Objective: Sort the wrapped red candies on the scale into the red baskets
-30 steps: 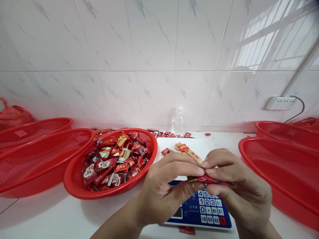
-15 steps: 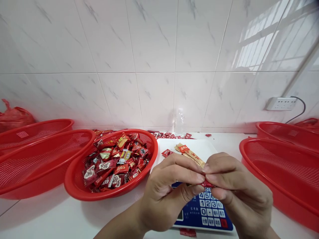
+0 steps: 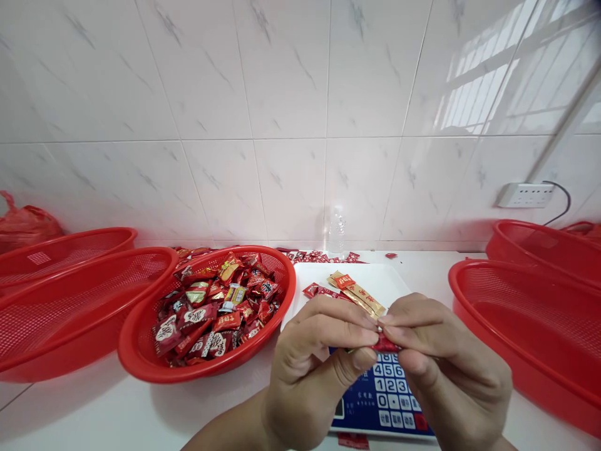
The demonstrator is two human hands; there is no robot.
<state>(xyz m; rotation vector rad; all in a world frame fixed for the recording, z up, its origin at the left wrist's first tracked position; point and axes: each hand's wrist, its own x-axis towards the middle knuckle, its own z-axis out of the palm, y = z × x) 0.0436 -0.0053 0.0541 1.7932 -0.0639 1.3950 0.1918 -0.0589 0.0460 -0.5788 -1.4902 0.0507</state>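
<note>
My left hand (image 3: 314, 369) and my right hand (image 3: 446, 369) meet fingertip to fingertip over a blue-keyed weighing scale (image 3: 382, 398). Both pinch one small red-wrapped candy (image 3: 385, 344), mostly hidden by the fingers. On the scale's white platter (image 3: 375, 279) lie gold stick packets (image 3: 357, 292) and a few red candies (image 3: 312, 289). To the left, a red mesh basket (image 3: 141, 351) holds a heap of several wrapped candies (image 3: 213, 307).
Two empty red baskets (image 3: 70, 300) stand stacked at the left, two more (image 3: 526, 313) at the right. A clear bottle (image 3: 336, 232) and scattered red candies sit against the tiled wall. A wall socket (image 3: 524, 195) is at right. A red bag (image 3: 23, 220) sits far left.
Both hands have stayed joined on the candy and shifted slightly lower and nearer to me. The candy shows less between the fingers than before.
</note>
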